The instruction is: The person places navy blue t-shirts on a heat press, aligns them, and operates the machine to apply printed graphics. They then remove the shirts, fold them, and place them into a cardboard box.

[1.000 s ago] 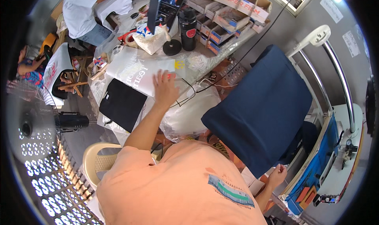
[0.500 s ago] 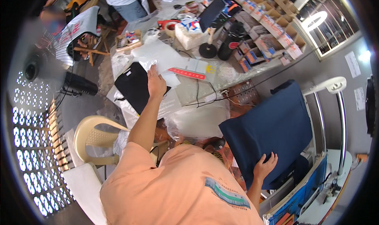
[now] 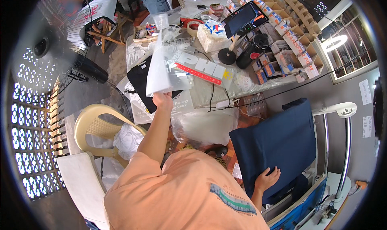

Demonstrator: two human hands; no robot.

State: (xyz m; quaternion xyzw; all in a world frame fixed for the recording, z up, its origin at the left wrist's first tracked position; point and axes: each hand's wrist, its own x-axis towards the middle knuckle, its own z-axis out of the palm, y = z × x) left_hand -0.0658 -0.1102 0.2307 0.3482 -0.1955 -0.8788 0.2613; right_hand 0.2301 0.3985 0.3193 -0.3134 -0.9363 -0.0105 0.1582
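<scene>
My left hand (image 3: pixel 163 101) grips the near edge of a translucent white sheet (image 3: pixel 158 70), its fingers closed. The sheet stands raised and curled, hiding part of a black shirt (image 3: pixel 139 80) that lies on the table below it. Just right of the sheet is a clear film (image 3: pixel 209 66) printed with large pale letters, a red band and a yellow mark. My right hand (image 3: pixel 267 180) rests with fingers apart on a dark navy cloth (image 3: pixel 278 137), which drapes over a piece of equipment at my right.
A tablet (image 3: pixel 244 19), a black bottle (image 3: pixel 250 52) and a tape roll (image 3: pixel 194 27) stand at the back of the table. Cardboard compartments (image 3: pixel 298 36) line its right side. A fan (image 3: pixel 41 47) and a cream plastic chair (image 3: pixel 86 127) are at left. A dark cable crosses the table's front.
My left hand has gone from lying flat beside the black shirt to gripping the translucent sheet, now lifted on edge. The right hand stays on the navy cloth. The view has shifted slightly.
</scene>
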